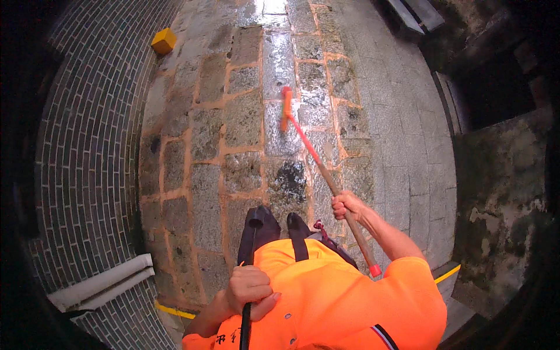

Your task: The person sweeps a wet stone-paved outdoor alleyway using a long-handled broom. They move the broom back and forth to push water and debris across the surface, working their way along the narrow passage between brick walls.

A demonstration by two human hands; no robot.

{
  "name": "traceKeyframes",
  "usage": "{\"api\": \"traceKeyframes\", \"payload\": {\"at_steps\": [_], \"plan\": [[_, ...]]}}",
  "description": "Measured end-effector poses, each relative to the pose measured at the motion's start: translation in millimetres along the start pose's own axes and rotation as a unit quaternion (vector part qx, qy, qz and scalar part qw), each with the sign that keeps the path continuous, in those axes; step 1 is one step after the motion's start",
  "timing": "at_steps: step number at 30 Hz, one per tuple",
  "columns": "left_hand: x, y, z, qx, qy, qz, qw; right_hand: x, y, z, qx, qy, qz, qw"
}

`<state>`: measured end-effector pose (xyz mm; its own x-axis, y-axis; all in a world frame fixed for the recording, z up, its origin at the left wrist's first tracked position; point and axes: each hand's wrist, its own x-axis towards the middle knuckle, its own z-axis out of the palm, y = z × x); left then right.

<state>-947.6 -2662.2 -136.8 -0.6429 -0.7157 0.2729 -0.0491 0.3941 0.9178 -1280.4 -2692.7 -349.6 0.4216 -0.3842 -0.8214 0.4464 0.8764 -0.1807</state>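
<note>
Dim daylight, glare on wet paving (279, 52), dark fisheye rim, edges bent

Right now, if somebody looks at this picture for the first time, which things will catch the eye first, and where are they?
The bright orange shirt fills the lower middle. The right hand grips a long wooden-handled brush with a red head, which reaches forward onto the wet, shiny stone paving at the centre. The left hand holds a thin black pole at the bottom, and a small yellow block sits far up on the left.
</note>
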Motion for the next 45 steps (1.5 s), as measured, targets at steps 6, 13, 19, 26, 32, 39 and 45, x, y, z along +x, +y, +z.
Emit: {"api": "traceKeyframes", "payload": {"at_steps": [6, 13, 19, 26, 32, 39, 45], "plan": [[72.6, -59.6, -51.4, -0.014, -0.018, 0.031, 0.999, 87.5, -76.7, 76.1, 0.045, -0.098, 0.009, 0.994], [172.2, -133.1, -166.4, -0.020, -0.048, -0.001, 0.999, 193.1, -202.1, 42.0, 0.369, -0.308, 0.022, 0.877], [231.4, -190.0, -242.3, -0.021, -0.042, -0.029, 0.999, 175.7, -332.4, -68.6, 0.073, -0.018, -0.275, 0.958], [324.7, -240.4, -299.4, -0.009, -0.060, -0.050, 0.997, 231.9, -406.3, 73.4, -0.036, 0.298, -0.203, 0.932], [446.6, -276.2, -331.9, -0.006, -0.072, -0.016, 0.997, 242.9, -504.3, 100.0, 0.212, -0.077, -0.117, 0.967], [552.5, -308.9, -360.8, -0.017, -0.082, -0.010, 0.996, 272.8, -601.4, 26.0, 0.404, -0.216, -0.091, 0.884], [592.6, -323.5, -375.7, -0.024, -0.055, -0.045, 0.997, 221.1, -636.7, -90.2, 0.342, -0.021, -0.245, 0.907]]}}
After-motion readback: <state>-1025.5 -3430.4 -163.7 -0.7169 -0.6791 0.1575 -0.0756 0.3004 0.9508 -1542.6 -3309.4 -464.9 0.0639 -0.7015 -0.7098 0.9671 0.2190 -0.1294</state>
